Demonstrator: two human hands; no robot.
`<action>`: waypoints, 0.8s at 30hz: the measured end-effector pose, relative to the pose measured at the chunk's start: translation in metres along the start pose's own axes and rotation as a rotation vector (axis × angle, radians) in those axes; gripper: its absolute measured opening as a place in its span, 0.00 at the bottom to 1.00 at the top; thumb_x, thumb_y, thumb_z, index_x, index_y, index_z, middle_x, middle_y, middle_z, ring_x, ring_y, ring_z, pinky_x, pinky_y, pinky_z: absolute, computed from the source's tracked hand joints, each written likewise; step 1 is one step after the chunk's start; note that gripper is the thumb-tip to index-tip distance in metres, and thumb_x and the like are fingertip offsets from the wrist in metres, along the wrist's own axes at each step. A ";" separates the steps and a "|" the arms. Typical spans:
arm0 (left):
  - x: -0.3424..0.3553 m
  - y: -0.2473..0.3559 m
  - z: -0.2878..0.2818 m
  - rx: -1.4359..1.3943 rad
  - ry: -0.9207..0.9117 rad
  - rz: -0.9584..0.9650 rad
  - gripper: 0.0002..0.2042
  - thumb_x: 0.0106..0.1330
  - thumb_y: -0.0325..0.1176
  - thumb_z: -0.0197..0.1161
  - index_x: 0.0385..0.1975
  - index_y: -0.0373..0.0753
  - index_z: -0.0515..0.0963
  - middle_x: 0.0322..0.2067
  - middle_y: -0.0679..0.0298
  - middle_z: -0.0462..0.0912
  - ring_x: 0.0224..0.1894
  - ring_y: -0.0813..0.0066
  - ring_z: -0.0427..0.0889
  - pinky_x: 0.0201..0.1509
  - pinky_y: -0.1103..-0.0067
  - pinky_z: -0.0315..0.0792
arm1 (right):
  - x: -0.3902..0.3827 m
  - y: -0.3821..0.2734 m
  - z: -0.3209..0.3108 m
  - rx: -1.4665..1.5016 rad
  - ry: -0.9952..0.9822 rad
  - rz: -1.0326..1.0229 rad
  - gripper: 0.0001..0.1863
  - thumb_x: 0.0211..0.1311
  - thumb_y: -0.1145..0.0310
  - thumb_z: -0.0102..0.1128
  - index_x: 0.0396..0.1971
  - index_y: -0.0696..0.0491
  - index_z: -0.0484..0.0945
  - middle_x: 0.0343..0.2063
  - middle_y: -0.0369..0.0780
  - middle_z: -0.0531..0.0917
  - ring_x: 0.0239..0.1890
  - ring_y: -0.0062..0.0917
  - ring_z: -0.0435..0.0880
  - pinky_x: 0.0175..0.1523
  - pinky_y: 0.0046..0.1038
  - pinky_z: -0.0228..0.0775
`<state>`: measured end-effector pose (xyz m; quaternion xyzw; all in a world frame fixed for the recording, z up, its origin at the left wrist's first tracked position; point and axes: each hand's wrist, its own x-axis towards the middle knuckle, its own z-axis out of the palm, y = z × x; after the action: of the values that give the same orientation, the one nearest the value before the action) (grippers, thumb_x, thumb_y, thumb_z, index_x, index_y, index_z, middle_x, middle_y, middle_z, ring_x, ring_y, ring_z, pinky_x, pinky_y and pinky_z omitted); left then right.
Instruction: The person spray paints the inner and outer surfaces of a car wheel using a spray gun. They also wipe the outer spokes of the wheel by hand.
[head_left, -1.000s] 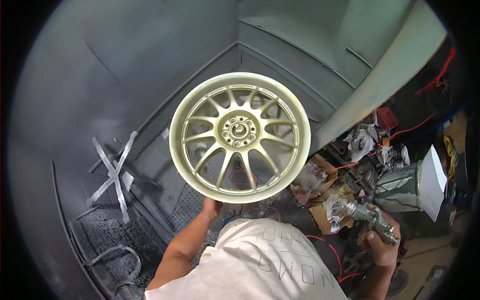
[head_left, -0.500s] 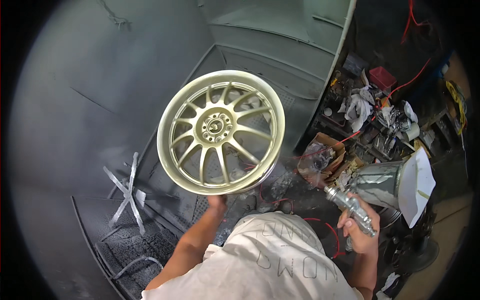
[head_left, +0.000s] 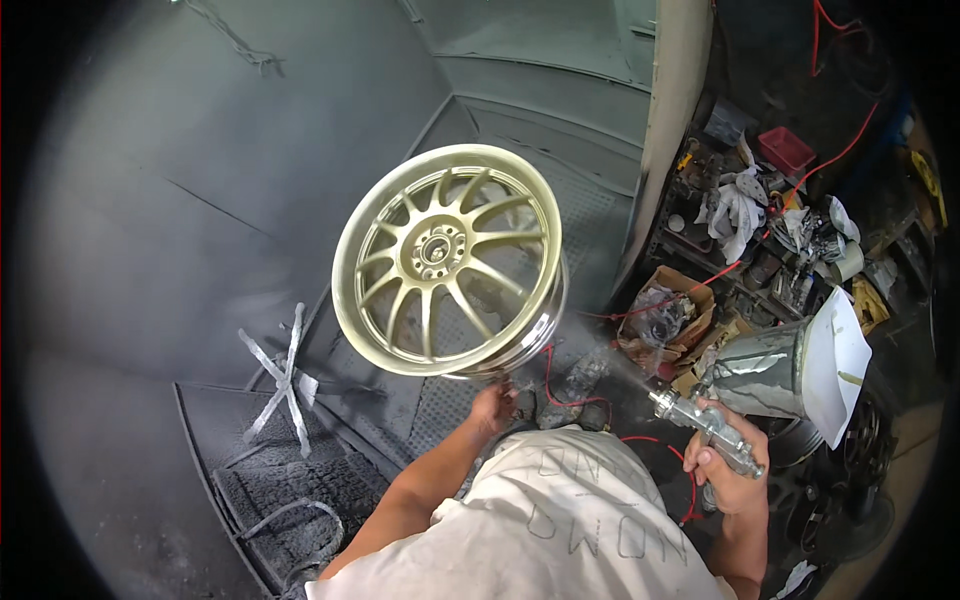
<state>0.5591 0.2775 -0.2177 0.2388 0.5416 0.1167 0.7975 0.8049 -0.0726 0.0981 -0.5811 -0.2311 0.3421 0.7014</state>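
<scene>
A pale gold wheel rim [head_left: 440,258] with many thin spokes sits tilted in the middle, its shiny barrel showing at the lower right. My left hand [head_left: 492,404] is curled beneath the barrel's lower edge; its fingertips are partly hidden, so what they grip is unclear. My right hand [head_left: 735,462] is closed round a metal spray gun [head_left: 698,420], its nozzle pointing left toward the wheel's lower side. A faint mist hangs off the nozzle. A grey, paint-streaked cup [head_left: 757,370], covered by a white sheet [head_left: 838,370], appears joined to the gun.
Grey booth walls [head_left: 230,150] stand left and behind. An X-shaped stand [head_left: 286,383] lies at the left, near a dark, crusted panel [head_left: 300,490]. At right are a cluttered bench [head_left: 770,225], a cardboard box [head_left: 665,310] of rubbish and a red hose [head_left: 690,485].
The wheel has turned or tilted, so more of its barrel shows at the right. My left hand has moved right along its lower edge. The gun has dipped slightly; the whole view has shifted.
</scene>
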 end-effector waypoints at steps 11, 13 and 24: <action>0.004 0.008 -0.016 -0.012 0.117 0.074 0.09 0.72 0.43 0.65 0.44 0.50 0.78 0.35 0.76 0.83 0.33 0.80 0.77 0.35 0.80 0.69 | -0.008 -0.007 0.002 -0.009 -0.056 0.015 0.28 0.63 0.72 0.65 0.61 0.68 0.72 0.23 0.39 0.82 0.23 0.17 0.78 0.27 0.20 0.70; 0.004 0.003 -0.003 -0.029 0.123 0.060 0.08 0.72 0.42 0.65 0.44 0.50 0.78 0.35 0.75 0.83 0.34 0.79 0.77 0.37 0.80 0.69 | -0.008 -0.008 0.002 0.006 -0.079 0.046 0.29 0.63 0.70 0.66 0.61 0.68 0.72 0.24 0.40 0.82 0.24 0.17 0.79 0.28 0.19 0.71; 0.010 -0.005 -0.001 -0.039 0.139 -0.001 0.15 0.70 0.43 0.65 0.52 0.45 0.79 0.44 0.71 0.82 0.46 0.75 0.75 0.62 0.69 0.64 | 0.017 -0.035 0.026 -0.165 0.082 0.010 0.32 0.65 0.67 0.65 0.64 0.68 0.68 0.22 0.39 0.79 0.22 0.17 0.76 0.27 0.19 0.68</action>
<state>0.5617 0.2778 -0.2287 0.2144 0.5935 0.1433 0.7624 0.8050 -0.0456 0.1363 -0.6516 -0.2268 0.3013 0.6581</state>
